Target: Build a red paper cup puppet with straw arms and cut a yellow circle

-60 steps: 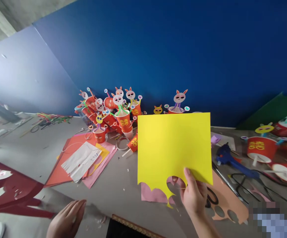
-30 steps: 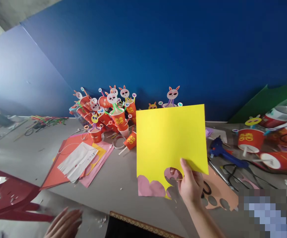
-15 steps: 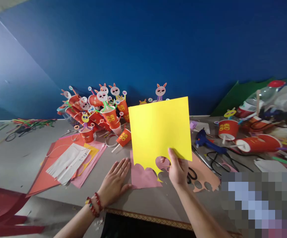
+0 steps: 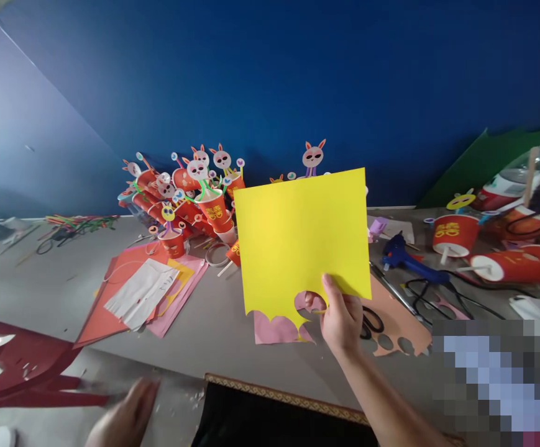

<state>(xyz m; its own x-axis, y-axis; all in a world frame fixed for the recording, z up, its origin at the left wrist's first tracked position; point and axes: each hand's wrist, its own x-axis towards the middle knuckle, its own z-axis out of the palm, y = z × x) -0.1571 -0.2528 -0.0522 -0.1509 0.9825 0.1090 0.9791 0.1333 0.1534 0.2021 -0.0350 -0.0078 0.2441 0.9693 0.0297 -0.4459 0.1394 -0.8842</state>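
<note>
Yellow sheet [image 4: 300, 239] upright, pinched at lower edge by right hand [image 4: 342, 320]. Left hand [image 4: 125, 422] blurred, fingers loose, empty, well left of sheet. Advise second grip; sheet may flop.

Left hand [image 4: 123, 422] was motion-blurred and cut off by the bottom edge at 7 o'clock. Yellow sheet [image 4: 300, 236] hid part of the pink paper [image 4: 274, 329] and the cups [image 4: 195, 205] behind. Pixelated block at 4 o'clock unreadable.
</note>
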